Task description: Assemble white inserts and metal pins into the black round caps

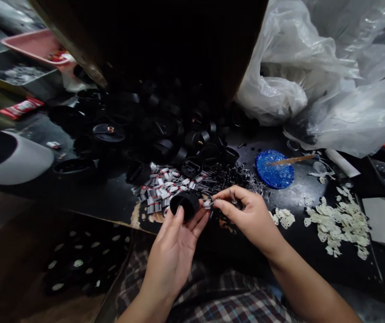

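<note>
My left hand [175, 244] is wrapped around a round black cup-shaped part [185, 206], its dark opening facing me, the thumb on the rim. Just right of it, my right hand [246, 215] pinches a small thin metallic piece [212, 202] between thumb and index finger, close to a small white part by the left fingertips. Another small metallic object [234, 196] shows between the right hand's fingers. Behind the cup lies a pile of small white-and-grey parts with red bands [164, 185]. Dark screws [224, 176] are heaped beside them.
Black round housings [162, 128] fill the back. A blue lid with a brown stick [273, 170], cream-coloured flat pieces [342, 224] and plastic bags [300, 67] are on the right. Bins [14, 74] and a white cylinder [27, 157] stand left.
</note>
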### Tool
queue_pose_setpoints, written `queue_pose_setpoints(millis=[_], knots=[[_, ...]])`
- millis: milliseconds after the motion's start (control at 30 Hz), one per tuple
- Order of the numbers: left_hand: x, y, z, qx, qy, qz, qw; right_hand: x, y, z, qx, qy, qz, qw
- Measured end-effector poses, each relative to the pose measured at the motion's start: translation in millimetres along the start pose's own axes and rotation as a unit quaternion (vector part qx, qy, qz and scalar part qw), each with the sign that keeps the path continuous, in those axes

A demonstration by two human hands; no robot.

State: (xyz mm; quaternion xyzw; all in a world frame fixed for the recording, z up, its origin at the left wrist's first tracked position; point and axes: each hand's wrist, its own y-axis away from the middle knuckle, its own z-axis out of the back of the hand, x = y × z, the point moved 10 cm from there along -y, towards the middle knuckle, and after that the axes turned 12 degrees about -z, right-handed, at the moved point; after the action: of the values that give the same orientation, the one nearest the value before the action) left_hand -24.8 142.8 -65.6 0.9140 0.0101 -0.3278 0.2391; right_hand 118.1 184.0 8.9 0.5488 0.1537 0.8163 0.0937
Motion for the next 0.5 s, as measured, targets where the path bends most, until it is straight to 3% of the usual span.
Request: queue_pose_setpoints(millis=[67, 200, 300, 400, 500], knots=[[6.1, 2.3, -1.2, -0.013, 0.002, 0.019, 1.0, 1.1, 6.5, 5.5, -0.025, -0.009, 0.026, 0.999], [10.8, 5.4, -6.2, -0.012, -0.009, 0.027, 1.0, 13.2, 13.6, 9.3, -0.071, 0.075, 0.114, 0.988], [7.0, 9.2, -8.0, 0.007, -0.029, -0.005, 1.0, 12.6, 14.4, 9.2, -0.07, 0.066, 0.103, 0.99], [2.7, 13.0, 2.3, 0.02, -0.067, -0.032, 0.997, 11.3, 18.7, 8.4, -0.059, 0.056, 0.081, 0.993], [9.8, 5.4, 20.1, 0.042, -0.14, 0.0, 0.989, 15.1, 25.8, 19.3, -0.074, 0.125, 0.112, 0.983]])
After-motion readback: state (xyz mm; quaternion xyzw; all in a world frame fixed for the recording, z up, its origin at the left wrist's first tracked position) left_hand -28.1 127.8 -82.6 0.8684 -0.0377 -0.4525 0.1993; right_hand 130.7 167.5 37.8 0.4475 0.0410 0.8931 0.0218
